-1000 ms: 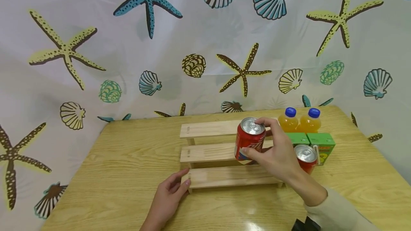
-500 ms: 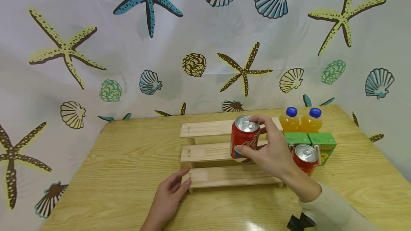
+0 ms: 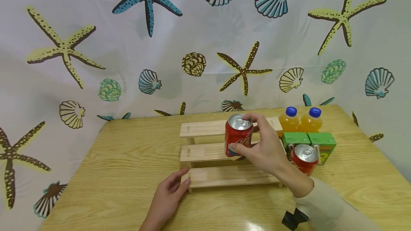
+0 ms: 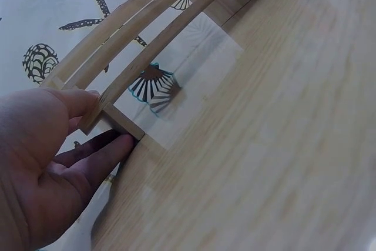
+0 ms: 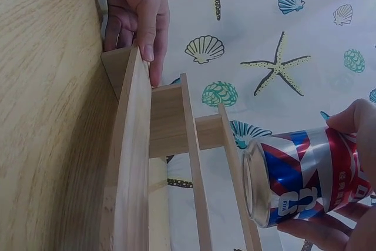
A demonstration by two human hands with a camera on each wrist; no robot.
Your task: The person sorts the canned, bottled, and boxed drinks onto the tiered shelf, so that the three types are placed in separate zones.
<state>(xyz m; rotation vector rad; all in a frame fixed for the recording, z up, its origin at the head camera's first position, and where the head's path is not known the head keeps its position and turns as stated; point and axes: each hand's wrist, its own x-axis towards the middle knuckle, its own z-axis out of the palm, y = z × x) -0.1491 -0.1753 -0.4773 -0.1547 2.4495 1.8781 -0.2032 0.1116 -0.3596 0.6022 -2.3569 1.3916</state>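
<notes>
My right hand point(image 3: 268, 150) grips a red soda can point(image 3: 237, 140) with its silver lid up, thumb on the near side and fingers round the far side and rim. The can hangs over the three-tier wooden rack point(image 3: 231, 177), and in the right wrist view its printed side and silver base point(image 5: 252, 183) stand apart from the planks. At the rack's lower left corner, my left hand point(image 3: 167, 197) pinches the end of the bottom tier. The left wrist view shows the thumb over the plank point(image 4: 141, 66) and fingers against the end support.
Right of the rack, a second soda can point(image 3: 305, 158) stands before two green juice boxes point(image 3: 322, 138), with two blue-capped orange drink bottles point(image 3: 310, 122) behind. The wood-grain table point(image 3: 128, 174) meets a curtain point(image 3: 176, 45) printed with starfish and shells.
My right hand has carried the soda can leftward over the rack, and slightly up. More of the second can and juice boxes shows. My left hand stays at the rack's corner.
</notes>
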